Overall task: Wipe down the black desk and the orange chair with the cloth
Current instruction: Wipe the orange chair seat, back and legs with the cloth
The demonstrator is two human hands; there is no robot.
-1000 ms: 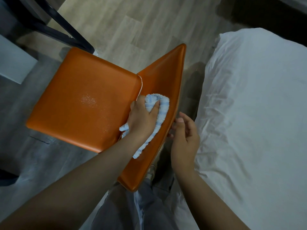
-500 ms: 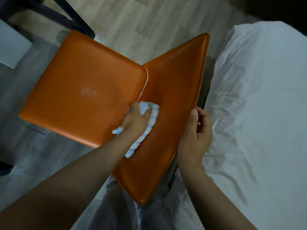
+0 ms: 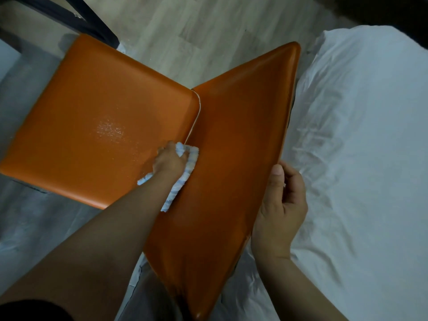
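Observation:
The orange chair fills the middle of the view: its seat (image 3: 99,121) lies to the left and its backrest (image 3: 231,158) rises to the right. My left hand (image 3: 169,162) is shut on a light blue and white cloth (image 3: 185,172), pressing it where the seat meets the backrest. A pale speckled patch shows on the seat. My right hand (image 3: 281,205) grips the backrest's right edge, thumb on the front face. The black desk's top is out of view.
A bed with a white sheet (image 3: 359,158) lies close on the right of the chair. Black metal legs (image 3: 76,17) cross the top left corner. Light wood-look floor (image 3: 196,35) lies beyond the chair. My lap in grey trousers is below the chair.
My left hand slid the cloth down the backrest toward the seat joint. My right hand took hold of the backrest's edge. The view shifted, showing more of the backrest.

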